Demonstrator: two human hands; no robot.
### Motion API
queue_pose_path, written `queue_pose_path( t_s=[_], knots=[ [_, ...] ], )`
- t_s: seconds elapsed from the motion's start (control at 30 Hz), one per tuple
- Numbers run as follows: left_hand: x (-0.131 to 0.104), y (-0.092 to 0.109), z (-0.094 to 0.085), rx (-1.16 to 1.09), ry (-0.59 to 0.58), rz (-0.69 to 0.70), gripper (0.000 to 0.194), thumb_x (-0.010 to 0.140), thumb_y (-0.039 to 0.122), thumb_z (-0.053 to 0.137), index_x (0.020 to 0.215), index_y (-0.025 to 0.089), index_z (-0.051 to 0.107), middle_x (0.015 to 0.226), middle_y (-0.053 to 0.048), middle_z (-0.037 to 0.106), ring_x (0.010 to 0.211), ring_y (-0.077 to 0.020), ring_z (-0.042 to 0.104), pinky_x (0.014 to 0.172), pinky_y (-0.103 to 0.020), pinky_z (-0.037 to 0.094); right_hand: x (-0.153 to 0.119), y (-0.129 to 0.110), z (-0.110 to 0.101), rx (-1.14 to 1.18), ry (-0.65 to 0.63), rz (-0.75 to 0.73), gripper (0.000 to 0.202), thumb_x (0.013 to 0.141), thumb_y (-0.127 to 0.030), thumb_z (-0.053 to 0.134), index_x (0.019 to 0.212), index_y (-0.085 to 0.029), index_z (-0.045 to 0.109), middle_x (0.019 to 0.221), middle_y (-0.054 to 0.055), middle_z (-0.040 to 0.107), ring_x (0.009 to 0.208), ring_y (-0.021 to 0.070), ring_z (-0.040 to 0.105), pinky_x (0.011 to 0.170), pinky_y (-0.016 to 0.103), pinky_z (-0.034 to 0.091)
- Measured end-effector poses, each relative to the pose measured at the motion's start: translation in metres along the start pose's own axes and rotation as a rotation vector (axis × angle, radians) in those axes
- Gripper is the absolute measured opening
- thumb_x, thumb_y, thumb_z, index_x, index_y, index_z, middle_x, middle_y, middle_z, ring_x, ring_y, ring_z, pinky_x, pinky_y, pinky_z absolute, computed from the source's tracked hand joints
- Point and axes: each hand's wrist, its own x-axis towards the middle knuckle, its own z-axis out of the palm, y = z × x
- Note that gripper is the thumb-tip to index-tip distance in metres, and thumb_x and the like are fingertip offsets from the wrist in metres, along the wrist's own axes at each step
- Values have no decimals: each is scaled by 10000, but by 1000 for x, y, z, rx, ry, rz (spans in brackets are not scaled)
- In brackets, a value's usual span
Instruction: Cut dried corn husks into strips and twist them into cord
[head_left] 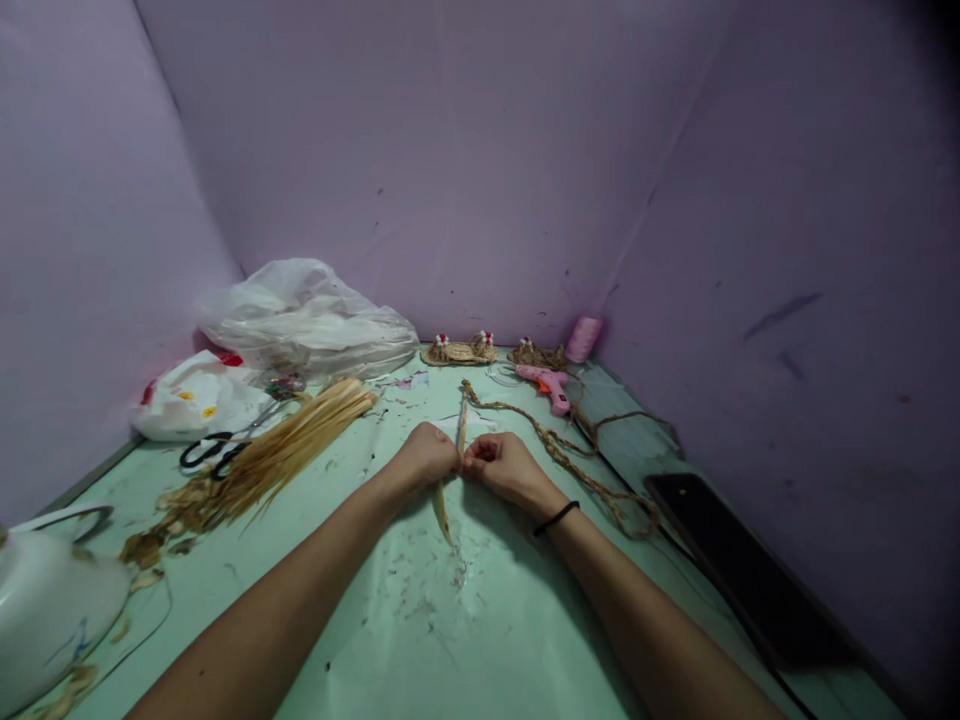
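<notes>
Over the middle of the table, my left hand [431,452] is closed in a fist around a narrow strip of dried plant fibre [443,515]. The strip's upper part runs away from me and its loose tail hangs below the fist. My right hand [510,466], with a black band at the wrist, pinches at the same strip, its fingertips touching or nearly touching the left hand. Beyond the hands, the strip's far end lies by the knotted end of a braided fibre cord [551,437], which trails to the right. The exact grip of the fingertips is partly hidden.
A bundle of dried strips [296,445] and black-handled scissors [217,450] lie left, near plastic bags [307,315] and a white vessel [56,610]. Woven pieces [459,354], a pink glue gun [551,388] and a thread spool [583,340] stand behind. A phone [739,565] lies right.
</notes>
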Motion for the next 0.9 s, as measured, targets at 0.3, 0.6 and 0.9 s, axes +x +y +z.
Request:
queue_pose_path(
  t_s=[0.3,0.6,0.9],
  knots=[
    [-7,3,7,-111,-10,-67,212,518,94,488,353,162,373,279,50,310,285,-40,229,335,-210,124,-30,-38,9,-651,89,-99,106,603,-168,578,547,-150,666,501,72,587,453,111,382,463,264,214],
    [-2,-3,-8,-164,-175,-9,82,512,186,577,484,137,517,327,74,328,299,-26,191,337,-204,94,-14,-33,-17,-110,20,80,144,614,-232,640,505,-149,596,432,-12,497,438,79,399,429,206,265],
    [1,-10,-8,-34,-213,95,56,526,195,506,486,157,495,347,70,320,313,-44,215,356,-216,114,-11,-19,5,248,-58,268,118,613,-111,523,501,-146,512,335,-69,363,310,36,256,351,189,157]
  ],
)
